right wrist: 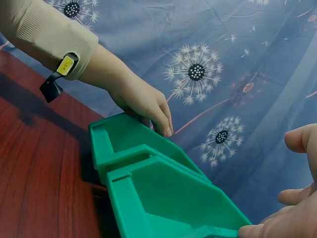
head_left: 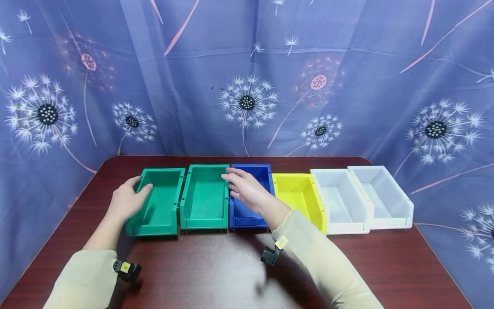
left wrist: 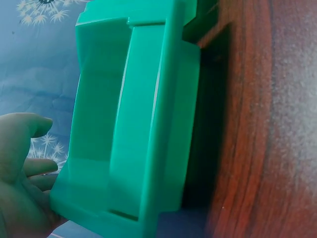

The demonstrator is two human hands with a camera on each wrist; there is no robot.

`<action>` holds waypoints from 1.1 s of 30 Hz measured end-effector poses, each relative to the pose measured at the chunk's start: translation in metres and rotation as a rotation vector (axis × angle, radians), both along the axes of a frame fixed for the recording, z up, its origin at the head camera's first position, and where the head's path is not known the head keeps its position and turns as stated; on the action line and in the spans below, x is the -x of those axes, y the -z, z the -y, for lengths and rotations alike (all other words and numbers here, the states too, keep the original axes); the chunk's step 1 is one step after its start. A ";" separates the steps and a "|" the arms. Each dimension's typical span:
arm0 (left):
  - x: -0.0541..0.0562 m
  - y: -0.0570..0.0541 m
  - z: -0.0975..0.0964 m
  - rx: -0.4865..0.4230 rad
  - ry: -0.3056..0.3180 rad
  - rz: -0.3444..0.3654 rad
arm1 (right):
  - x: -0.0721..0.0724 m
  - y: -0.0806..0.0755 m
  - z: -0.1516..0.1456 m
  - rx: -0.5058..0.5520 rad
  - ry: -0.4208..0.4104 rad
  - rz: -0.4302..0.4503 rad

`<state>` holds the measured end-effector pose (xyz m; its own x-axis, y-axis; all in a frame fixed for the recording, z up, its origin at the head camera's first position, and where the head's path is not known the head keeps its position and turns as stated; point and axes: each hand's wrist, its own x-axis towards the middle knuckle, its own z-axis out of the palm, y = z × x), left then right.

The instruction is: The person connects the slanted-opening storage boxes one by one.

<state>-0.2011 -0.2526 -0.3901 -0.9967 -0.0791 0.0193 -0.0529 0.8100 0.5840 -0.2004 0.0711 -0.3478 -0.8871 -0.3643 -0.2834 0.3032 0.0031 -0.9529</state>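
My left hand [head_left: 128, 199] is at the left rim of the leftmost green bin [head_left: 154, 231]. Its thumb extends over the bin's inside while the fingers lie along the outer left side. The left wrist view shows thumb and fingers [left wrist: 40, 166] spread apart by the bin's corner. Over the gap side of the second green bin [head_left: 204, 223] and the blue bin [head_left: 251, 222] reaches my right hand [head_left: 251, 191], thumb and fingers parted. In the right wrist view, one fingertip of the right hand [right wrist: 292, 213] is right at a green bin's rim [right wrist: 198, 178].
The row continues rightward with a yellow bin [head_left: 295, 197] and two white bins [head_left: 339, 206], their low fronts facing me. All stand on a dark red wooden table [head_left: 208, 270]. A blue dandelion-print curtain [head_left: 193, 86] hangs close behind and at both sides.
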 end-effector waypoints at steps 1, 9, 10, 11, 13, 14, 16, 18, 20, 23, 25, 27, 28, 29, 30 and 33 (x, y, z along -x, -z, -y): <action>0.000 0.000 0.000 -0.005 -0.001 0.000 | 0.000 0.000 0.001 0.005 -0.001 0.001; 0.001 -0.002 0.005 -0.026 -0.013 -0.011 | 0.002 0.000 0.004 0.014 -0.007 0.019; 0.000 -0.002 0.006 -0.027 -0.017 -0.010 | 0.002 0.000 0.004 0.012 -0.011 0.016; 0.000 -0.002 0.007 -0.029 -0.021 -0.008 | 0.002 -0.001 0.005 0.011 -0.012 0.015; -0.002 -0.002 0.008 -0.035 -0.025 0.000 | 0.001 -0.002 0.005 0.008 -0.011 0.016; -0.002 -0.001 0.009 -0.039 -0.027 0.001 | 0.001 -0.002 0.005 0.007 -0.010 0.015; -0.002 0.000 0.010 -0.044 -0.032 -0.006 | 0.001 -0.003 0.006 0.007 -0.008 0.014; -0.002 0.001 0.011 -0.049 -0.038 -0.014 | 0.002 -0.003 0.007 0.009 -0.002 0.023; -0.002 0.003 0.013 -0.050 -0.048 -0.026 | 0.002 -0.002 0.009 0.009 -0.006 0.022; -0.002 0.003 0.017 -0.054 -0.066 -0.031 | 0.003 -0.001 0.013 0.009 -0.013 0.024; -0.003 0.003 0.022 -0.059 -0.078 -0.025 | 0.003 0.000 0.017 0.007 -0.021 0.019; -0.004 0.003 0.027 -0.073 -0.088 -0.010 | 0.004 0.001 0.021 0.003 -0.024 0.020; -0.005 0.003 0.030 -0.079 -0.091 -0.003 | 0.005 0.002 0.023 -0.005 -0.026 0.018; -0.006 0.003 0.032 -0.089 -0.094 0.005 | 0.005 0.002 0.025 -0.017 -0.027 0.016; -0.006 0.003 0.035 -0.103 -0.097 0.016 | 0.006 0.002 0.026 -0.035 -0.024 0.014; -0.008 0.004 0.040 -0.142 -0.093 0.047 | 0.010 0.002 0.029 -0.121 -0.007 0.004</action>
<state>-0.1933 -0.2928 -0.3943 -0.9845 -0.1694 -0.0448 -0.1534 0.7099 0.6874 -0.2104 0.0419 -0.3500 -0.8833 -0.3333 -0.3297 0.3070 0.1203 -0.9441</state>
